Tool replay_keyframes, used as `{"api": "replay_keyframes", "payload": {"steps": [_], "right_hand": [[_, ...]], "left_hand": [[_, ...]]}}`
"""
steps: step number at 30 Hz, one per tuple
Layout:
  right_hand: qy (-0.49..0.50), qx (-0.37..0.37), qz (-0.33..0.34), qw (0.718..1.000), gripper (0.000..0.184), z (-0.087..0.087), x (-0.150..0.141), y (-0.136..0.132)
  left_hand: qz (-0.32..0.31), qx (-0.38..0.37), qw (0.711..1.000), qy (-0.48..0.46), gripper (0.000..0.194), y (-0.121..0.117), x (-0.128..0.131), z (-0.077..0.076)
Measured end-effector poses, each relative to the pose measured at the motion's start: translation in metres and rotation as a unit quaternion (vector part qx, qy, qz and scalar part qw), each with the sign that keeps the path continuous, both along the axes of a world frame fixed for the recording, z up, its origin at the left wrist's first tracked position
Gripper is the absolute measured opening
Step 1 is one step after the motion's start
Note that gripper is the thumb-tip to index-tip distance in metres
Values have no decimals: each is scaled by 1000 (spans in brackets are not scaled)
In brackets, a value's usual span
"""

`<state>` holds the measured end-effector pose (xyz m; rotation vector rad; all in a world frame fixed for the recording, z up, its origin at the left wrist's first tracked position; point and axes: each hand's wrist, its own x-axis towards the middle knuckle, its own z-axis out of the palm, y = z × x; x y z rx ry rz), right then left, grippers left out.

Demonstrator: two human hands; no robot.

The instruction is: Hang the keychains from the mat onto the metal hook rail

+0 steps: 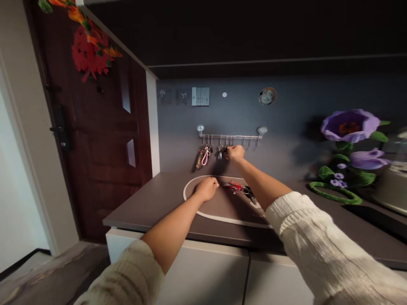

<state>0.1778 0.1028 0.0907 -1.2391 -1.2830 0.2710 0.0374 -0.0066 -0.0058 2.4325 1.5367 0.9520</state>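
My right hand [236, 153] is raised to a clear hook rail [230, 136] on the grey wall, its fingers closed at a set of keys [226, 151] mostly hidden by them. Left of it, more keys [220, 153] and a pink strap [205, 157] with a brown key tag [199, 159] hang from the hooks. My left hand [207, 189] is closed low over the brown mat [219, 207]; whether anything is inside it is hidden. Between my arms on the mat lie a red key bunch [234, 186] and a black key [249, 193].
Purple artificial flowers [349, 127] with a green base stand at the right of the counter [136, 207], near a pale container [392, 186]. A dark cabinet [254, 34] overhangs the counter. At left is a dark red door [117, 169]. Wall switches [200, 96] sit above the rail.
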Motion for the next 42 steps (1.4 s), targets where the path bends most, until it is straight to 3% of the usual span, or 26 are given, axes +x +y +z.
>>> {"api": "replay_keyframes", "payload": {"steps": [3, 17, 24, 32, 36, 42], "right_hand": [[58, -56, -21, 997, 12, 1, -2, -8], [43, -66, 78, 994, 10, 1, -4, -81], [9, -91, 134, 987, 7, -29, 13, -116], [-115, -129, 113, 978, 11, -75, 25, -142], [-196, -113, 92, 970, 14, -82, 27, -144], [-182, -135, 85, 970, 14, -81, 29, -142]], "left_hand": [[0, -1, 1000, 6, 21, 1, 0, -1], [-6, 12, 1000, -4, 19, -7, -1, 3], [-8, 30, 1000, 1, 19, -9, 3, 1], [48, 6, 999, -19, 20, -4, 17, 9], [61, 3, 998, -31, 22, 10, 26, 9], [43, 0, 999, -24, 23, 24, 31, 3]]}}
